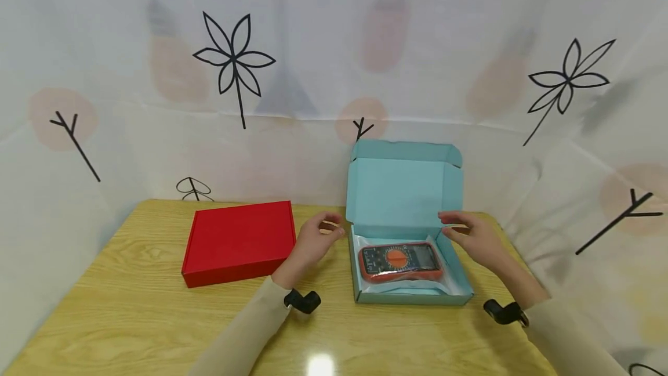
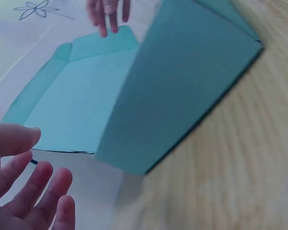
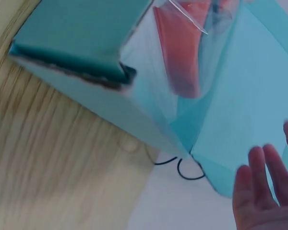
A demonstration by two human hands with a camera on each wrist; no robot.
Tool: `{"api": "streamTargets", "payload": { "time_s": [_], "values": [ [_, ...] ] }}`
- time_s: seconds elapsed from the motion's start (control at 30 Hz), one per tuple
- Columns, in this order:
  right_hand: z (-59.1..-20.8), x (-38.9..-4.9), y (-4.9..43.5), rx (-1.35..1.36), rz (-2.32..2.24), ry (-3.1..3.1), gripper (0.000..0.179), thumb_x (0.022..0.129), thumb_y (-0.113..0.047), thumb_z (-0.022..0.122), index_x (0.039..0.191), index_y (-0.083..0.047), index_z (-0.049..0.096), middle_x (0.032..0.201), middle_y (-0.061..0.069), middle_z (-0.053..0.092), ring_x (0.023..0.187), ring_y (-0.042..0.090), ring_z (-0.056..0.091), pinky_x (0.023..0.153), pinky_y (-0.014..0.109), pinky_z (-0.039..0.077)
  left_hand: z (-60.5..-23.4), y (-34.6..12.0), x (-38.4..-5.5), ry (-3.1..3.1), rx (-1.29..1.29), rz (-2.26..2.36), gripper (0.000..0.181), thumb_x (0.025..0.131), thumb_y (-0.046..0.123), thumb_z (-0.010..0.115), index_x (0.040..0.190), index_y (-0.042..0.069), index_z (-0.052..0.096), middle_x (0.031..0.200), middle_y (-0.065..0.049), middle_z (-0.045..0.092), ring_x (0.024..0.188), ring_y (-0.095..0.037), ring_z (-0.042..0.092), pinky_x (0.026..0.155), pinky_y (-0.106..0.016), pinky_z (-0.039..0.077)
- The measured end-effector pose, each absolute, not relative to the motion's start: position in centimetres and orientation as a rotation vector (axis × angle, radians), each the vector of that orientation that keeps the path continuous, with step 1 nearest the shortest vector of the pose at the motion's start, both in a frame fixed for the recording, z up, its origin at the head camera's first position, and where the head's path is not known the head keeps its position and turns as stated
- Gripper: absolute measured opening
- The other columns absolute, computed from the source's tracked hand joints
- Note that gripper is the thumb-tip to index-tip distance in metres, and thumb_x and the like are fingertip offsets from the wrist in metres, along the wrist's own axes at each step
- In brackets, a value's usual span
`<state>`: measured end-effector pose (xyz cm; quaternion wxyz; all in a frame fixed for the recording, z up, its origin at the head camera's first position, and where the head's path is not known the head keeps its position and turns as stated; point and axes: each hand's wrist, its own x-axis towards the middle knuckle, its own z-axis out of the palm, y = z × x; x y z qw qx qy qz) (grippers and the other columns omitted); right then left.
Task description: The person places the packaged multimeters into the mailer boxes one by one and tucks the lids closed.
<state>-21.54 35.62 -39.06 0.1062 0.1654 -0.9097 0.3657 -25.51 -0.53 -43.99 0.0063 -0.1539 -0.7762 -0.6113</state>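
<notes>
A teal cardboard box (image 1: 414, 299) stands on the table with its lid (image 1: 404, 190) raised against the backdrop. Inside it lies a multimeter (image 1: 376, 271), orange-edged with a round orange dial, in clear plastic wrapping. My left hand (image 1: 317, 239) hovers just left of the box, fingers loosely bent and holding nothing. On the other side, my right hand (image 1: 477, 241) is close to the lid's right edge, its fingers relaxed around nothing. The right wrist view shows the wrapped multimeter (image 3: 182, 57) inside the box, with the right fingers (image 3: 259, 182) spread near the lid.
To the left of the teal box, a closed red box (image 1: 240, 239) sits on the wooden table (image 1: 130, 306). A white patterned cloth (image 1: 313, 74) hangs behind the table. Each wrist carries a small black camera.
</notes>
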Motion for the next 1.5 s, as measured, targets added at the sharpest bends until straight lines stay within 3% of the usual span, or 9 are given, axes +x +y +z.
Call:
{"api": "streamTargets", "payload": {
  "time_s": [0.13,0.23,0.3,0.47,0.63,0.9,1.2,1.5],
  "values": [
    [-39.9,-21.5,36.3,0.284,1.096,-2.504,0.03,0.098,0.0,0.06,0.128,0.002,0.062,0.12,0.024,0.064,0.104,0.014,0.063,0.082,0.006,0.044,-43.5,-0.7,-25.9,-2.349,-0.51,-1.967,0.037,0.097,0.009,0.063,0.134,0.004,0.057,0.133,-0.014,0.057,0.116,-0.029,0.057,0.095,-0.041,0.051],
    [-40.5,-21.7,36.9,0.123,1.181,-2.373,0.037,0.098,0.006,0.053,0.134,-0.003,0.058,0.129,0.016,0.061,0.105,-0.001,0.058,0.083,0.006,0.044,-43.3,-0.7,-26.2,-2.305,-0.509,-2.015,0.043,0.098,0.008,0.062,0.139,0.007,0.053,0.139,-0.013,0.054,0.122,-0.03,0.054,0.098,-0.044,0.049],
    [-40.8,-21.8,37.2,0.048,1.319,-2.275,0.045,0.098,0.009,0.047,0.14,-0.006,0.054,0.136,0.012,0.056,0.109,-0.002,0.056,0.084,0.008,0.045,-43.3,-0.6,-26.4,-2.274,-0.519,-2.061,0.046,0.098,0.007,0.061,0.142,0.007,0.051,0.142,-0.014,0.051,0.126,-0.031,0.052,0.101,-0.047,0.047],
    [-41.5,-21.5,37.9,0.027,1.672,-2.117,0.059,0.099,0.011,0.041,0.153,-0.012,0.038,0.15,0.008,0.043,0.125,0.01,0.049,0.088,0.009,0.044,-43.5,-0.3,-26.6,-2.256,-0.588,-2.131,0.055,0.099,0.007,0.059,0.15,0.004,0.041,0.152,-0.014,0.042,0.136,-0.034,0.043,0.105,-0.051,0.042],
    [-41.8,-21.4,38.3,0.076,1.707,-2.261,0.064,0.103,0.001,0.04,0.161,-0.014,0.016,0.162,0.01,0.024,0.146,0.025,0.029,0.091,0.008,0.041,-43.6,0.3,-26.6,-2.316,-0.629,-2.134,0.06,0.099,0.012,0.059,0.154,0.008,0.035,0.156,-0.008,0.038,0.14,-0.03,0.039,0.104,-0.049,0.043],
    [-42.0,-21.3,37.9,0.267,1.878,-2.323,0.074,0.105,-0.002,0.042,0.161,-0.017,-0.005,0.165,0.017,-0.001,0.15,0.038,0.001,0.095,0.01,0.034,-43.8,1.2,-26.5,-2.332,-0.681,-2.219,0.066,0.101,0.011,0.056,0.159,0.014,0.025,0.16,-0.009,0.03,0.144,-0.032,0.032,0.107,-0.052,0.04],
    [-41.7,-21.3,37.2,0.285,1.964,-2.327,0.076,0.105,-0.003,0.043,0.16,-0.017,-0.008,0.162,0.026,-0.006,0.147,0.045,-0.003,0.094,0.012,0.033,-40.7,1.0,-24.6,-2.316,-0.767,-2.246,0.066,0.1,0.008,0.057,0.157,0.001,0.023,0.159,-0.019,0.027,0.142,-0.041,0.03,0.107,-0.054,0.038],
    [-41.3,-21.1,36.6,0.311,1.912,-2.371,0.072,0.104,-0.003,0.042,0.161,-0.012,-0.002,0.16,0.032,0.002,0.144,0.051,0.007,0.091,0.01,0.037,-42.4,1.7,-25.5,-2.322,-0.833,-2.244,0.065,0.1,0.008,0.057,0.157,0.005,0.026,0.158,-0.018,0.029,0.142,-0.04,0.03,0.107,-0.058,0.037]
  ]
}}
